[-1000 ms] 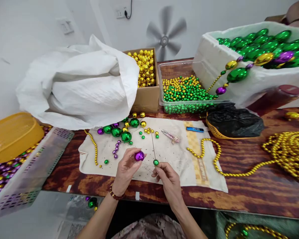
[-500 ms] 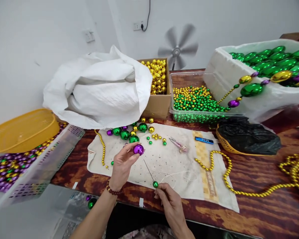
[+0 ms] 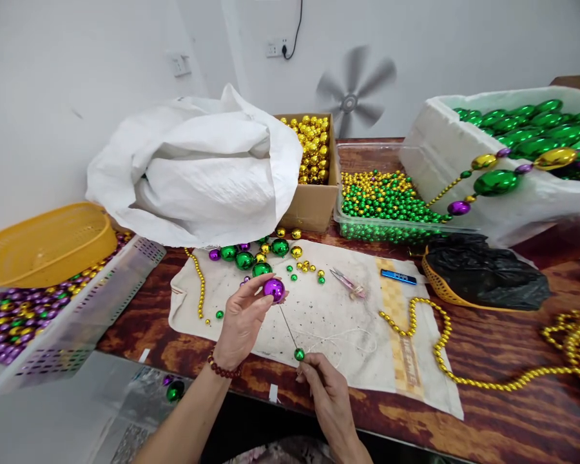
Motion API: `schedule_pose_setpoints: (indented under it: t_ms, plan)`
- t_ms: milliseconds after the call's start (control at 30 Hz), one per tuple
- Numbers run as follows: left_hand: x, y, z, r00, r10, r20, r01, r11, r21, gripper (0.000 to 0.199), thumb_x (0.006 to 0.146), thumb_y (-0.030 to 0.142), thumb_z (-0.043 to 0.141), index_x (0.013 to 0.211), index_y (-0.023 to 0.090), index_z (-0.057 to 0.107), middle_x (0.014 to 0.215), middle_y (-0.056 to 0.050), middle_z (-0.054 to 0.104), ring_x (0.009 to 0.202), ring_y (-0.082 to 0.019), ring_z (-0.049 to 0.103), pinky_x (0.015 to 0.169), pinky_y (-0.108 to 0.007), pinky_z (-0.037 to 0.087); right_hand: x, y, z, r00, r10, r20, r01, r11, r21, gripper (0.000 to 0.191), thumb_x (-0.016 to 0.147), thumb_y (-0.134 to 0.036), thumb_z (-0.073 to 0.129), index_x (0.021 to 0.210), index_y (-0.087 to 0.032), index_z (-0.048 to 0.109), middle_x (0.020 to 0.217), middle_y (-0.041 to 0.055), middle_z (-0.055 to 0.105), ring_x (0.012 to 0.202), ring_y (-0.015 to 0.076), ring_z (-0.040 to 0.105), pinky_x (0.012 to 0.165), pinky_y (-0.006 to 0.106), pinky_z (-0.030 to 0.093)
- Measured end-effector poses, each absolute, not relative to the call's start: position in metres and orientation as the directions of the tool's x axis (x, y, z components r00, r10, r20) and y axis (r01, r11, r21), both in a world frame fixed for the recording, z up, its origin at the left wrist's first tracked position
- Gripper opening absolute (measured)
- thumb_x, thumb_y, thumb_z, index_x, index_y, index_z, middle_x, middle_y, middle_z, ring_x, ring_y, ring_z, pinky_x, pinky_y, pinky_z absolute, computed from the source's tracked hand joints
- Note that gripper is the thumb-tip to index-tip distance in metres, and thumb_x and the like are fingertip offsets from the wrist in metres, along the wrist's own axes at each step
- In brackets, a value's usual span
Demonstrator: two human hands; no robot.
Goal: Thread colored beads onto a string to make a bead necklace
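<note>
Between the fingertips of my left hand (image 3: 244, 322) is a large shiny purple bead (image 3: 273, 290), raised over the cream cloth (image 3: 280, 328). My right hand (image 3: 326, 383) pinches the low end of a thin needle (image 3: 288, 325), just under a small green bead (image 3: 299, 354) threaded on it. The needle slants up to the left, its upper end close to the underside of the purple bead; whether it is inside the bead I cannot tell. White thread (image 3: 341, 338) lies loosely on the cloth beside my right hand.
Green balls (image 3: 244, 260), scissors (image 3: 348, 283), a blue object (image 3: 398, 277) and a gold bead string (image 3: 444, 322) lie ahead. Behind stand a white sack (image 3: 207, 187), a cardboard box (image 3: 312, 206) and a clear bin (image 3: 391, 229). Left is a bead basket (image 3: 91, 309); right, a foam box (image 3: 430, 129).
The purple bead and the needle's upper end have come closer together, the bead turned so that a dark spot shows. The camera view has shifted slightly.
</note>
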State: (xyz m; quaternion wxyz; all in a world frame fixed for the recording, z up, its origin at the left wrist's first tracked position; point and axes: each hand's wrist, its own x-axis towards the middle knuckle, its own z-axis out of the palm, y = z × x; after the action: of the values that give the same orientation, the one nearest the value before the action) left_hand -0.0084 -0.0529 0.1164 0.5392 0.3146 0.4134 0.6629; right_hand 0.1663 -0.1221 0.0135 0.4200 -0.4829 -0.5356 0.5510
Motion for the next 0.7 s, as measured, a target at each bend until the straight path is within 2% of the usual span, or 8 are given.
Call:
schedule_pose_setpoints:
  t_ms: [167,433,700]
  plan:
    - [-0.006,-0.054,0.117,-0.213,0.977,-0.012,-0.456,-0.088,0.886,0.032,0.074,0.026,0.083,0.105,0.023,0.078,0.103,-0.004,0.075,0.092,-0.020,0.070,0.091,-0.037,0.057,0.164,-0.121,0.014,-0.180,0.980,-0.084,0.031,-0.080,-0.996,0.028,0.097,-0.040,0.053,0.080,-0.020,0.063,0.069,0.0011,0.062,0.064,0.0157,0.056,0.060,0.025,0.043]
    - [0.000,-0.060,0.116,-0.189,0.982,-0.020,-0.423,-0.063,0.904,0.034,0.074,0.028,0.084,0.106,0.024,0.078,0.104,-0.006,0.075,0.086,-0.020,0.072,0.089,-0.038,0.057,0.158,-0.115,0.016,-0.170,0.984,-0.058,-0.023,-0.063,-0.998,0.027,0.097,-0.040,0.055,0.082,-0.020,0.065,0.069,0.0013,0.064,0.062,0.0151,0.057,0.057,0.024,0.043]
    - [0.006,-0.069,0.111,-0.162,0.986,0.029,-0.307,-0.078,0.949,0.032,0.079,0.028,0.079,0.111,0.024,0.075,0.114,-0.008,0.072,0.098,-0.023,0.069,0.091,-0.039,0.058,0.145,-0.108,0.028,-0.129,0.991,-0.032,-0.082,-0.043,-0.996,0.026,0.096,-0.041,0.057,0.084,-0.020,0.066,0.070,0.0013,0.064,0.061,0.0142,0.055,0.055,0.024,0.043]
